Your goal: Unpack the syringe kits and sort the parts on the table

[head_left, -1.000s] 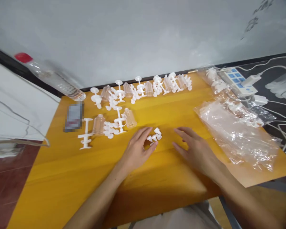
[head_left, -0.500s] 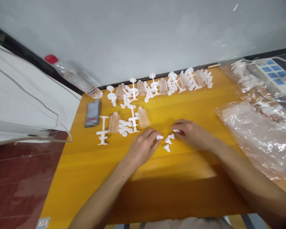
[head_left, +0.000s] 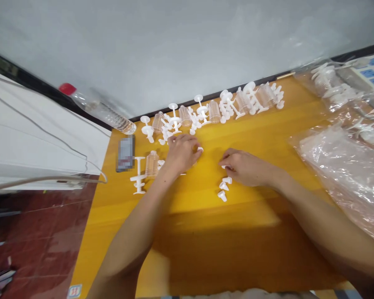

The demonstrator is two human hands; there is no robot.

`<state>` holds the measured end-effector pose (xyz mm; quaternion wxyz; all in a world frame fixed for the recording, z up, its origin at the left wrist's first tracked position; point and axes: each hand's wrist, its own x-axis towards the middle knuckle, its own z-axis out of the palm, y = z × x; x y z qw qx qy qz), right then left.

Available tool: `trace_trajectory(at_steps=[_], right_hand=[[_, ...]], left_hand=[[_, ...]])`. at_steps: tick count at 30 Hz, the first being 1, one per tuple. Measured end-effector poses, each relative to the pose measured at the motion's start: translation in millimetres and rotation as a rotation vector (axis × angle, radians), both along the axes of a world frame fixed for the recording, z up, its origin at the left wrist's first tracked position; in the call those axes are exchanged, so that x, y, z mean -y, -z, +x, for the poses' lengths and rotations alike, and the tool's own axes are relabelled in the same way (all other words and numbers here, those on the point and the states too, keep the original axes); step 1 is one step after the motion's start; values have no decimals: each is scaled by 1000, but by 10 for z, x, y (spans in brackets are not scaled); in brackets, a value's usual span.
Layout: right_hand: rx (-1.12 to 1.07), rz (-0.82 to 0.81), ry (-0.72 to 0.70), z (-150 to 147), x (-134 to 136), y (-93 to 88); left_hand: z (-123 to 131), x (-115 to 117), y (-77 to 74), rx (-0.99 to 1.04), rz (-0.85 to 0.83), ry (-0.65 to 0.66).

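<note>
My left hand pinches a small white plastic piece at its fingertips, over the middle of the wooden table. Beneath it, parts of the front row are hidden. To the right, my right hand has its fingers closed round another white piece. Several loose white pieces lie just below that hand. Left of my left forearm are a clear ribbed bottle and a white plunger-like part. A longer row of clear bottles and white parts runs along the back edge.
At the back left, a water bottle with a red cap leans over the edge near a blurred dark rectangular item. Crinkled clear plastic bags cover the right side. A power strip with blue sockets is at the far right.
My left hand has moved up and left with its white piece, now covering part of the front row. My right hand has shifted slightly and stays closed. The view has tilted a little.
</note>
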<state>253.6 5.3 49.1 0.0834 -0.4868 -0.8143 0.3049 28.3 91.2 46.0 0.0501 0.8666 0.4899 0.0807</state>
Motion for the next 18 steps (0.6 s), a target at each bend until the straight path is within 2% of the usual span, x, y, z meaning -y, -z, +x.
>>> trace_trajectory(at_steps=[2, 5, 8, 11, 14, 18], right_hand=[[-30, 4, -10, 16, -63, -64], [-161, 11, 125, 146, -105, -158], [-296, -43, 329, 310, -96, -201], [-257, -56, 453, 351, -87, -149], [-109, 7, 414, 213, -145, -38], [-39, 59, 290, -141, -379, 67]], left_hand=[[-29, 107, -87, 72, 49, 10], [-18, 368, -169, 222, 10, 118], [107, 612, -96, 217, -126, 246], [271, 704, 36, 107, -126, 228], [331, 646, 75, 21, -92, 208], [232, 480, 15, -95, 59, 187]])
